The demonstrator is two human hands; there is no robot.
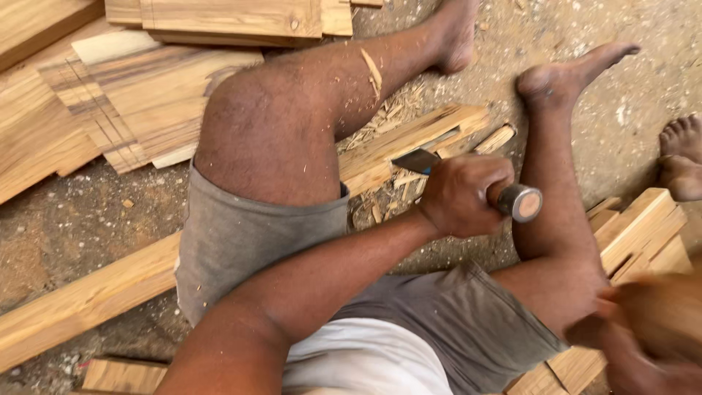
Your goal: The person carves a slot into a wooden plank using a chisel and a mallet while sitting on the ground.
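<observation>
Head view looks down on a person seated on a dirt floor (66,219), knees bent and bare feet out ahead. Their left hand (462,196) is closed tight around the handle of a chisel (468,183); the metal-capped butt of the handle sticks out of the fist toward the right, and the flat steel blade comes out on the other side, its edge set against a long wooden plank (395,146). That plank runs diagonally from the lower left, passes under the raised left knee, and ends near the left foot. Wood chips and splinters (380,117) lie scattered on and beside the plank around the blade, and one sliver clings to the shin. The right hand (643,322) sits at the lower right edge, blurred; it seems to be wrapped around something wooden, but I cannot tell what it is or how the fingers lie. Beneath it rest stacked wooden blocks (643,227). A pile of flat boards (139,95), some marked with pencil lines, lies at the upper left. Another person's bare foot (681,157) shows at the right edge.
</observation>
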